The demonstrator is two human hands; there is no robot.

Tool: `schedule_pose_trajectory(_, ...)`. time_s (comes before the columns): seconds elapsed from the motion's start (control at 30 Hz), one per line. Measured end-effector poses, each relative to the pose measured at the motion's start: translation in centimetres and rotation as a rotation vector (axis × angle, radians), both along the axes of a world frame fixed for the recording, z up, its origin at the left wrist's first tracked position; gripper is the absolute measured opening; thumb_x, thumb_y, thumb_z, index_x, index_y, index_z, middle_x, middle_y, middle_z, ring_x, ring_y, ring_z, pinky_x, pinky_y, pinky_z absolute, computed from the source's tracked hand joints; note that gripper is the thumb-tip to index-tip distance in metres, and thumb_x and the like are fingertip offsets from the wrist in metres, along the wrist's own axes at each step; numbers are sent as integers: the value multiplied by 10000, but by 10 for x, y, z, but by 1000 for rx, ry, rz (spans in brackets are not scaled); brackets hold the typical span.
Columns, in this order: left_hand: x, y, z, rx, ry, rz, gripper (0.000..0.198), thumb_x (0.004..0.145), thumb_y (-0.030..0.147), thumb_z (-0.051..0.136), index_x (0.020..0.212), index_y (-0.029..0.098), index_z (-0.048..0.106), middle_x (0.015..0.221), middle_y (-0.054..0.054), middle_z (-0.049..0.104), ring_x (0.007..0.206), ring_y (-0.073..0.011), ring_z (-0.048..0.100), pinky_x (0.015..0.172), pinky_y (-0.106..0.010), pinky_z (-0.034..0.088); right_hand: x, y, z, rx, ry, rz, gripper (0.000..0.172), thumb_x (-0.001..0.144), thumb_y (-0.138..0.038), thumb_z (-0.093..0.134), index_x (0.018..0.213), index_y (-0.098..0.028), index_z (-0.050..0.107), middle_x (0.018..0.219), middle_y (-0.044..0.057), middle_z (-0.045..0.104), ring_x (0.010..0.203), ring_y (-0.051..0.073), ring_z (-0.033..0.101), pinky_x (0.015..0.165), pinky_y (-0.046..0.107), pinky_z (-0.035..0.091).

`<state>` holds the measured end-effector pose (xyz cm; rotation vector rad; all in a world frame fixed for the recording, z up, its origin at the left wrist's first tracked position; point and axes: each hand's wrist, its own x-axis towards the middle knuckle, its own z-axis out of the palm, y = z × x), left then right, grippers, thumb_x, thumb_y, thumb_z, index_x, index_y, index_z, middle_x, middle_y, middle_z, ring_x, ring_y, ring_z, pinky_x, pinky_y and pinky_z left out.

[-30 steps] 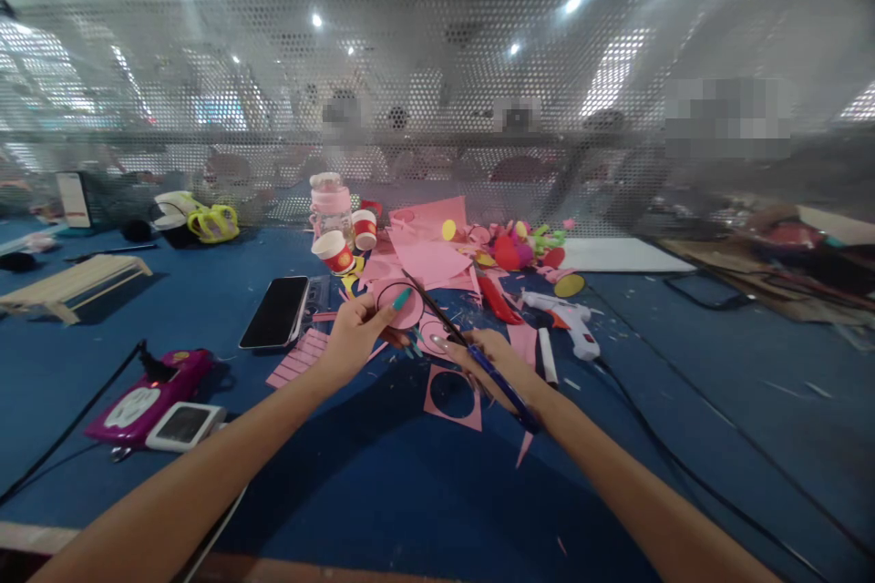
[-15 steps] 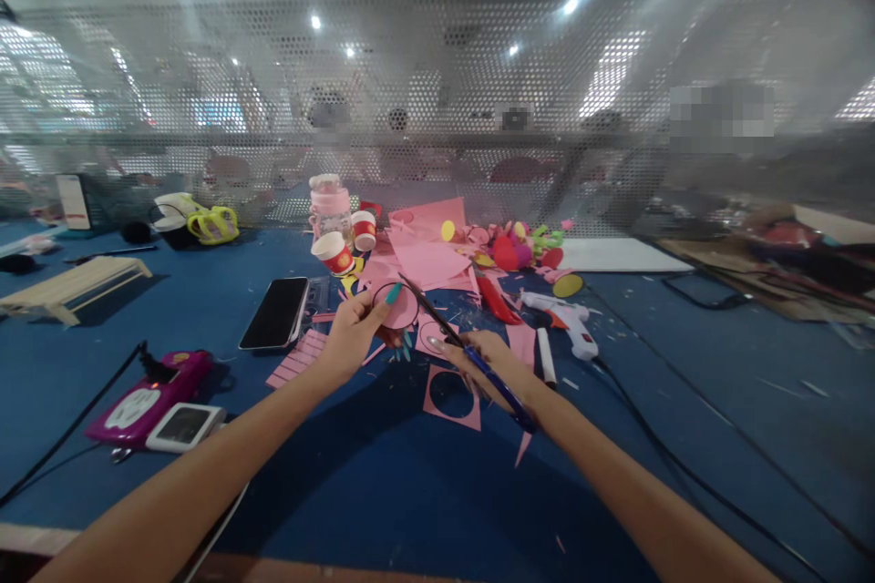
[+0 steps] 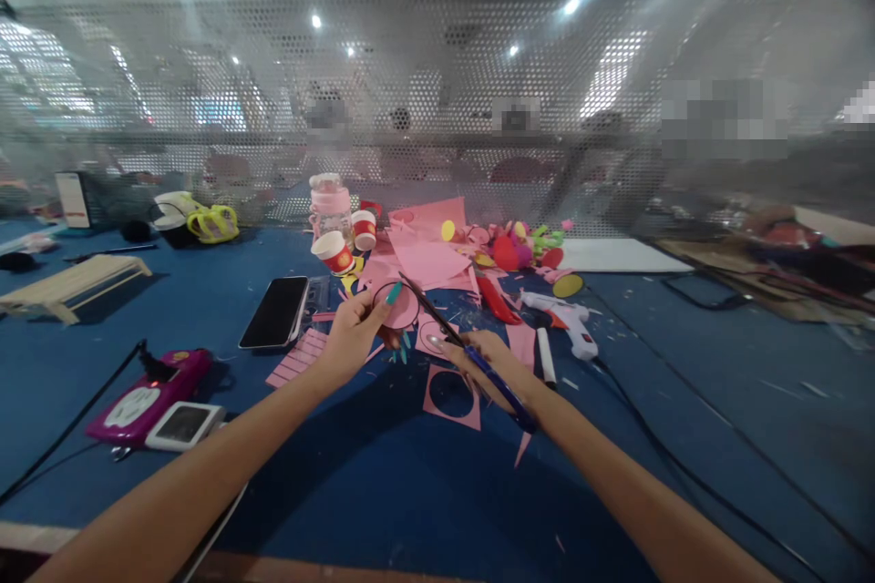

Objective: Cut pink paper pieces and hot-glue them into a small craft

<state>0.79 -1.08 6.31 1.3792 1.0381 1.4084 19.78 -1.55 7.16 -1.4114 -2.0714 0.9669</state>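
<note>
Between thumb and fingers, my left hand (image 3: pixel 356 325) pinches a round pink paper disc (image 3: pixel 403 308) with a dark outline along its edge. My right hand (image 3: pixel 492 360) is closed around blue-handled scissors (image 3: pixel 488 372), whose dark blades point up and left, by the disc's right edge. Whether the blades touch the paper I cannot tell. Below the hands lies a pink paper square (image 3: pixel 437 419) with a round hole cut out. Another pink piece with a drawn circle (image 3: pixel 427 334) lies just behind the scissors, partly hidden.
Pink sheets (image 3: pixel 427 260), paper cups (image 3: pixel 333 252) and a pink-lidded bottle (image 3: pixel 330 205) stand at the back. A glue gun (image 3: pixel 581 332) with its cord lies right, beside a white marker (image 3: pixel 545 355). Leftward are a phone (image 3: pixel 274 314) and a purple power strip (image 3: pixel 154 396).
</note>
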Motion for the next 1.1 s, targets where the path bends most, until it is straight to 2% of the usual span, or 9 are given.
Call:
schedule_pose_trajectory(0.37, 0, 1, 0, 21, -7, 39, 248, 745, 398, 543, 680, 175, 459, 420, 62, 490, 336, -81, 473, 361, -190, 379, -1, -1, 3, -19, -8, -26, 419, 716, -527, 501, 509, -176, 401, 394, -35, 399, 365, 74, 400, 393, 196, 325)
schedule_pose_trajectory(0.63, 1, -2, 4, -4, -28, 31, 244, 733, 409, 555, 707, 178, 482, 430, 58, 496, 343, -92, 482, 373, -207, 400, -2, -3, 5, -22, 5, -29, 434, 708, -547, 501, 505, -178, 397, 389, -40, 380, 359, 68, 372, 394, 203, 319)
schedule_pose_trajectory(0.9, 0, 1, 1, 26, -18, 31, 235, 751, 403, 536, 748, 175, 479, 452, 65, 491, 348, -75, 472, 375, -187, 396, 0, 3, -4, -28, 4, -31, 433, 706, -546, 504, 505, -174, 411, 375, -42, 379, 342, 68, 384, 375, 196, 306)
schedule_pose_trajectory(1.1, -2, 2, 2, 40, -105, 30, 267, 717, 400, 579, 797, 172, 467, 476, 77, 498, 332, -63, 471, 367, -176, 402, -1, 0, 2, -72, 13, -10, 433, 691, -552, 516, 507, -172, 419, 378, -35, 395, 349, 71, 394, 375, 197, 314)
